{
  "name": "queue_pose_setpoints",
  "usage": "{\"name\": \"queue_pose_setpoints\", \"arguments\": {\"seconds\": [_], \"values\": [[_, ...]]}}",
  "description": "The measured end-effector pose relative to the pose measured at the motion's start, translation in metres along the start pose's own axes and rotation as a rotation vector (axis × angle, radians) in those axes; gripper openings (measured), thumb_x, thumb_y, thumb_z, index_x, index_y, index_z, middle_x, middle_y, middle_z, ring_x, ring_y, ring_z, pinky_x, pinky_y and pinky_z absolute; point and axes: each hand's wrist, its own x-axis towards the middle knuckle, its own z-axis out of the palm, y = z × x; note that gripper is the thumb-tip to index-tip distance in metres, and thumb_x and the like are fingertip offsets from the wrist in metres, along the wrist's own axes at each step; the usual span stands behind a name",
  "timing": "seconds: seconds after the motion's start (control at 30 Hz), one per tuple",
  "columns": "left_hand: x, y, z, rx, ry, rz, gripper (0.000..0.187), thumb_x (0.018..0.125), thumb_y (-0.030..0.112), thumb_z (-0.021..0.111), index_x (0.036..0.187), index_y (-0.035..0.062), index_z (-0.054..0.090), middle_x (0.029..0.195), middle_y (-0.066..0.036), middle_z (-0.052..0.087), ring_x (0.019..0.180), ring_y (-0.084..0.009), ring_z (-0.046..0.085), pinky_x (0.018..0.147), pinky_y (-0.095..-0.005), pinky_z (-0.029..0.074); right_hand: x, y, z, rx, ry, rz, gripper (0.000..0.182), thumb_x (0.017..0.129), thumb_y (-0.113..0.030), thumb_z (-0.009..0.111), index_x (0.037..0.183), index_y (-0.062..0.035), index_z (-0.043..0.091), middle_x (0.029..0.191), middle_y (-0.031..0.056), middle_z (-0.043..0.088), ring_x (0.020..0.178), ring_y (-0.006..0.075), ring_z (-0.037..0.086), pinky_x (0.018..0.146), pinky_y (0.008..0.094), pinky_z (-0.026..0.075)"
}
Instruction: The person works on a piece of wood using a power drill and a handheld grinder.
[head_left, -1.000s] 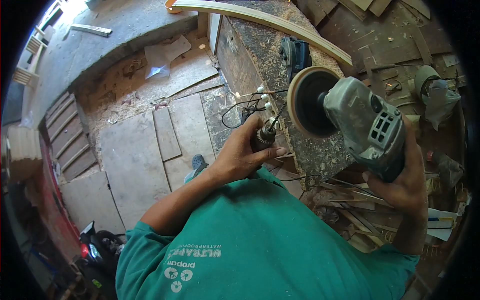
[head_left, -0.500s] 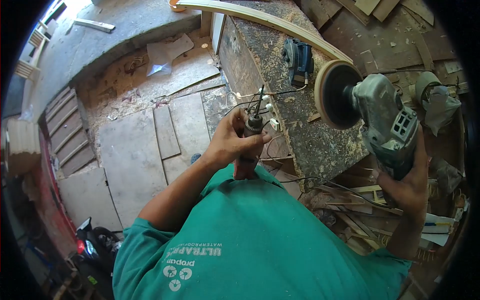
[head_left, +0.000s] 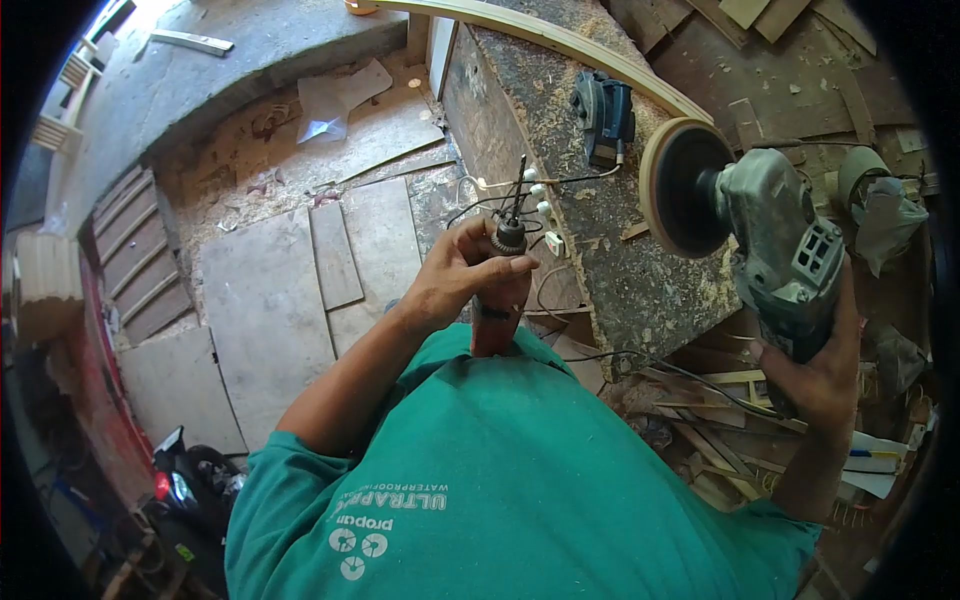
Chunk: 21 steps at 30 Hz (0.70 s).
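My left hand is closed around a red drill just in front of the green shirt. Its chuck points away from me, with a dark drill bit standing out of it; thumb and fingers sit close to the chuck. On the right, my right hand grips the dark body of a disc sander. The sander's round pad is turned to the left, above the bench's right edge. A cord runs from near the sander's lower end toward the bench.
A sawdust-covered bench carries an electric planer and a long curved wood strip. White sockets and cords lie along its left edge. Boards cover the floor at left, and wood scraps lie at lower right.
The view has shifted slightly, so the bench and sander appear a little further right. My left thumb now lies flatter across the drill below the chuck. Both tools stay held.
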Motion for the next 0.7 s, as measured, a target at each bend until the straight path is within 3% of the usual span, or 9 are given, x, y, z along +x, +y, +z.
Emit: {"name": "queue_pose_setpoints", "arguments": {"seconds": [0.3, 0.5, 0.7], "values": [[0.0, -0.01, -0.01, -0.046, 0.0, -0.039, 0.032, 0.085, 0.019, 0.075, 0.11, 0.0054, 0.061, 0.1, -0.008, 0.069, 0.099, -0.0181, 0.064, 0.094, -0.0362, 0.048, 0.004, 0.002, 0.002, 0.013, -0.012, -0.021, 0.103, 0.066, 0.001, 0.076, 0.15, 0.0047, 0.017, 0.135, 0.0237, 0.045, 0.121, 0.0304, 0.053, 0.098, 0.0386, 0.049], [0.0, -0.014, -0.009, -0.146, -0.043, 0.053, 0.047, 0.087, 0.025, 0.074, 0.125, 0.0089, 0.052, 0.104, -0.01, 0.067, 0.102, -0.0219, 0.063, 0.096, -0.0394, 0.048, 0.007, 0.001, 0.003, 0.024, -0.032, 0.01, 0.104, 0.064, 0.004, 0.075, 0.151, 0.004, 0.017, 0.136, 0.0231, 0.044, 0.123, 0.0296, 0.052, 0.1, 0.0382, 0.048], [-0.004, -0.008, -0.006, -0.32, -0.077, -0.01, 0.055, 0.086, 0.029, 0.075, 0.129, 0.0072, 0.048, 0.103, -0.011, 0.066, 0.1, -0.0225, 0.064, 0.094, -0.04, 0.049, 0.007, 0.002, 0.008, 0.076, 0.005, 0.024, 0.105, 0.064, 0.006, 0.075, 0.151, 0.004, 0.016, 0.136, 0.0226, 0.046, 0.124, 0.0292, 0.052, 0.101, 0.0387, 0.047]]}}
